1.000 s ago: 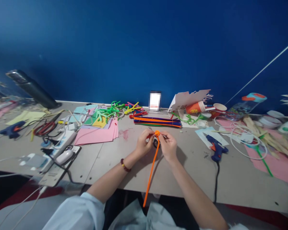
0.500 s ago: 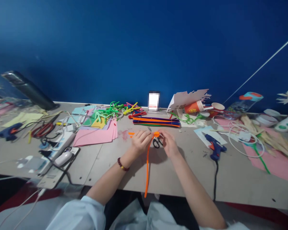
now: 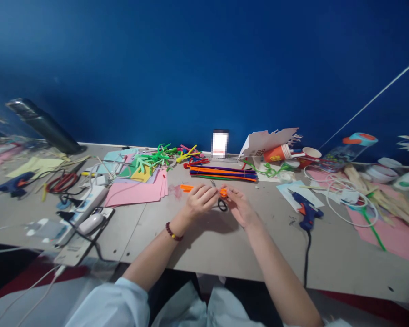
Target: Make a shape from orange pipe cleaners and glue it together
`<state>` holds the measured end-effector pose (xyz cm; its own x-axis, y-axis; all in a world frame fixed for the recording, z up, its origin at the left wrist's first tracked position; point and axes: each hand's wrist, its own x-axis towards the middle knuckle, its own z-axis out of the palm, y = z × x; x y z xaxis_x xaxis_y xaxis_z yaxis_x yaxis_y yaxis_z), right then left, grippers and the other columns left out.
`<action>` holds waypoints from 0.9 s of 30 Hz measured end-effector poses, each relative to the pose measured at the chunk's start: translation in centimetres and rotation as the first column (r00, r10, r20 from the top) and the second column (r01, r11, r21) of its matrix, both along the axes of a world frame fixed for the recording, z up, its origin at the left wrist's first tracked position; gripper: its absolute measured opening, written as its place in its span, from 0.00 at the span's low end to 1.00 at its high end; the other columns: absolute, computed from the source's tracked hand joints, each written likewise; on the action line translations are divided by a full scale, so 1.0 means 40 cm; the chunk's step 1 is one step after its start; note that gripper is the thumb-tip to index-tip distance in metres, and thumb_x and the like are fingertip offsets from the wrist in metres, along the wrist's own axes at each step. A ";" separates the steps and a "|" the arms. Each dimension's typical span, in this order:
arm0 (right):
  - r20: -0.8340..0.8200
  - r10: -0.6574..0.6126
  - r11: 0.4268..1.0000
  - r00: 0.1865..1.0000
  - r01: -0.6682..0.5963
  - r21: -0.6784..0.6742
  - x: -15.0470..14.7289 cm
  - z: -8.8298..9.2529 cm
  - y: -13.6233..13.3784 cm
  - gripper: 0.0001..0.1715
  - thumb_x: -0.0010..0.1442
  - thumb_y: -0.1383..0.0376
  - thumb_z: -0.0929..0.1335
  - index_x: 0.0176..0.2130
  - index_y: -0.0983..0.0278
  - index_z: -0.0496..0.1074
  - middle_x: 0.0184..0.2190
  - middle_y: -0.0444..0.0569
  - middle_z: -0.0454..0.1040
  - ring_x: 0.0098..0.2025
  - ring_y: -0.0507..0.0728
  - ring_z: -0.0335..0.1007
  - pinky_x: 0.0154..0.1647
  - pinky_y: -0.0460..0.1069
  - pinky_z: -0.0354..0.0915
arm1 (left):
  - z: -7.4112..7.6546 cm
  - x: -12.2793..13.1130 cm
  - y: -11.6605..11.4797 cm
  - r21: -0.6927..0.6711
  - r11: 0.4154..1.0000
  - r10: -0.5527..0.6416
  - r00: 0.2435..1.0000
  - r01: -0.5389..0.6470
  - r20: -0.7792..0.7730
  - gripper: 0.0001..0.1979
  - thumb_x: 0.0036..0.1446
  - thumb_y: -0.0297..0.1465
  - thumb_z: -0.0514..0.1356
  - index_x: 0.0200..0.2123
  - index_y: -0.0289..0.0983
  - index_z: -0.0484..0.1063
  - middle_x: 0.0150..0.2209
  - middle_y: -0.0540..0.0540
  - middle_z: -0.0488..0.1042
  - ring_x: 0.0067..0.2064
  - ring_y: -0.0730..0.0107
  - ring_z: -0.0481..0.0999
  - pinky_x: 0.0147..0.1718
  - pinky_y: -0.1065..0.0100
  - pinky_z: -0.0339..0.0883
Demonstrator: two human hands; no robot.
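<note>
My left hand [image 3: 201, 200] is closed round orange pipe cleaners [image 3: 186, 187], whose ends stick out to its left. At its right, my right hand [image 3: 238, 205] pinches an orange coiled part [image 3: 223, 193] between thumb and fingers. Black-handled scissors [image 3: 222, 205] lie on the table just beneath, partly hidden by my hands. Behind them rests a bundle of purple, orange and green pipe cleaners [image 3: 223, 174].
Pink paper [image 3: 132, 193] and bent green pipe cleaners [image 3: 150, 160] lie left. A blue glue gun [image 3: 306, 211] with its cord is on the right, near paper cups [image 3: 277, 153]. Far left are a power strip [image 3: 85, 211] and a dark flask [image 3: 49, 127].
The long orange strand that hung down between my arms no longer shows there. My right hand has shifted slightly, and the orange part between my hands looks more bunched.
</note>
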<state>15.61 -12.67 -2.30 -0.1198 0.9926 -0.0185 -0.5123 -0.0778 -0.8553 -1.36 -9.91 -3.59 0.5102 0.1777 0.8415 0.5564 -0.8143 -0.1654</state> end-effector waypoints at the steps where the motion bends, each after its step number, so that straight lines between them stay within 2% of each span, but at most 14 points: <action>1: 0.016 -0.015 1.000 1.000 0.015 0.007 -0.002 -0.001 0.000 0.13 0.46 0.57 0.75 0.31 0.60 0.76 0.37 0.46 0.76 0.39 0.54 0.72 0.47 0.51 0.66 | -0.003 0.000 0.000 -0.019 1.000 -0.004 1.000 0.004 0.010 0.09 0.60 0.25 0.54 0.40 0.41 0.71 0.38 0.46 0.77 0.42 0.68 0.75 0.44 0.62 0.66; 6: 0.051 -0.068 0.997 0.996 0.066 0.033 -0.008 0.001 -0.004 0.15 0.43 0.54 0.75 0.26 0.61 0.73 0.43 0.47 0.74 0.37 0.54 0.72 0.44 0.51 0.67 | -0.007 0.016 -0.007 -0.054 0.998 0.022 0.995 -0.017 0.092 0.07 0.59 0.26 0.55 0.39 0.40 0.71 0.35 0.46 0.77 0.39 0.67 0.75 0.41 0.62 0.65; 9: 0.051 -0.077 0.997 0.996 0.075 0.030 -0.007 -0.001 0.000 0.15 0.45 0.53 0.74 0.29 0.60 0.75 0.39 0.46 0.75 0.36 0.54 0.72 0.42 0.51 0.67 | 0.003 0.036 -0.015 -0.119 0.993 0.012 0.983 0.010 0.182 0.05 0.58 0.26 0.56 0.38 0.39 0.70 0.34 0.46 0.76 0.36 0.69 0.74 0.37 0.64 0.65; 12: 0.110 -0.177 0.983 0.978 0.170 0.068 -0.001 -0.008 0.008 0.14 0.50 0.54 0.72 0.33 0.60 0.76 0.33 0.45 0.76 0.34 0.53 0.70 0.41 0.50 0.66 | 0.018 0.053 -0.023 -0.257 0.966 0.066 0.954 0.012 0.292 0.04 0.58 0.26 0.56 0.35 0.38 0.70 0.32 0.46 0.75 0.35 0.69 0.73 0.34 0.66 0.64; 14: 0.158 -0.269 0.960 0.950 0.251 0.122 0.002 -0.013 0.013 0.12 0.50 0.56 0.72 0.33 0.60 0.75 0.31 0.44 0.75 0.33 0.52 0.69 0.40 0.49 0.65 | 0.027 0.061 -0.027 -0.397 0.918 0.123 0.932 0.025 0.342 0.03 0.58 0.26 0.56 0.33 0.37 0.70 0.31 0.46 0.74 0.35 0.69 0.72 0.34 0.66 0.64; 16: 0.195 -0.306 0.947 0.932 0.277 0.163 0.004 -0.015 0.015 0.10 0.51 0.57 0.72 0.33 0.60 0.74 0.30 0.43 0.75 0.33 0.52 0.69 0.40 0.48 0.65 | 0.034 0.064 -0.030 -0.544 0.836 0.155 0.923 0.066 0.351 0.03 0.57 0.27 0.56 0.31 0.37 0.69 0.30 0.47 0.73 0.34 0.69 0.71 0.34 0.66 0.64; 19: 0.271 -0.285 0.954 0.919 0.244 0.173 0.002 -0.014 0.015 0.13 0.52 0.55 0.71 0.35 0.60 0.74 0.34 0.45 0.76 0.36 0.54 0.70 0.41 0.50 0.65 | 0.037 0.063 -0.030 -0.696 0.708 0.175 0.925 0.119 0.337 0.04 0.57 0.27 0.56 0.30 0.36 0.69 0.29 0.47 0.73 0.32 0.70 0.71 0.33 0.67 0.64; 21: 0.334 -0.265 0.962 0.904 0.224 0.159 0.004 -0.015 0.016 0.17 0.53 0.52 0.69 0.37 0.61 0.74 0.35 0.47 0.76 0.37 0.55 0.70 0.40 0.50 0.66 | 0.034 0.061 -0.026 -0.732 0.670 0.164 0.937 0.125 0.310 0.04 0.57 0.27 0.56 0.31 0.36 0.70 0.30 0.47 0.73 0.33 0.70 0.71 0.33 0.67 0.64; 24: 0.407 -0.223 0.974 0.886 0.192 0.117 0.013 -0.023 0.026 0.24 0.53 0.46 0.66 0.36 0.63 0.75 0.29 0.47 0.73 0.32 0.54 0.68 0.34 0.49 0.66 | 0.022 0.055 -0.012 -0.711 0.696 0.099 0.967 0.100 0.233 0.06 0.57 0.25 0.55 0.32 0.36 0.72 0.31 0.46 0.74 0.33 0.69 0.71 0.34 0.67 0.64; 27: 0.457 -0.186 0.982 0.870 0.180 0.057 0.027 -0.032 0.039 0.27 0.50 0.42 0.67 0.32 0.62 0.76 0.22 0.43 0.68 0.27 0.52 0.65 0.28 0.47 0.64 | 0.007 0.043 0.007 -0.594 0.804 0.076 0.991 0.006 0.113 0.07 0.58 0.26 0.54 0.33 0.37 0.73 0.32 0.45 0.75 0.36 0.66 0.70 0.36 0.64 0.63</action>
<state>16.67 -11.11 -3.58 0.0833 0.9964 -0.0144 -0.0672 -0.0088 -0.9977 0.37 -9.62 -3.31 0.3923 0.6774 0.6222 0.5686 -0.7104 0.4149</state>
